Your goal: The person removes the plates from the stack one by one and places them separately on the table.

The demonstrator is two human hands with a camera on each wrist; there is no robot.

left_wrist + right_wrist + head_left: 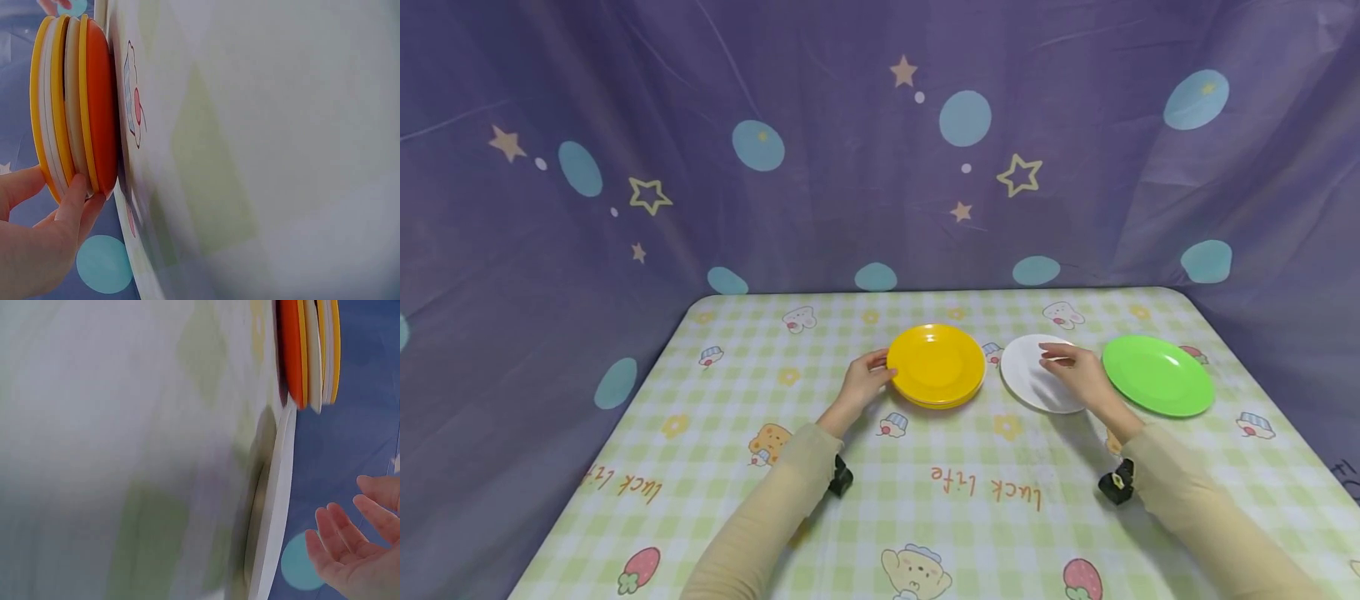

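Note:
A stack of plates (pixel 936 364) stands on the table with a yellow plate on top. From the side, the left wrist view shows yellow and pale rims in layers over an orange base (pixel 102 106). My left hand (pixel 863 383) holds the stack's left edge, thumb (pixel 24 185) at the top rim and fingertips against the lower layers. Right of the stack lies a white plate (pixel 1026 372). Above it hovers my right hand (pixel 1078 372), fingers apart and holding nothing; the right wrist view shows a gap between hand and plate rim (pixel 278 506).
A green plate (pixel 1157 375) lies to the right of the white one, beside my right hand. The table has a checked cloth (pixel 970 533) with printed figures. A purple curtain (pixel 850 225) hangs behind and at the sides.

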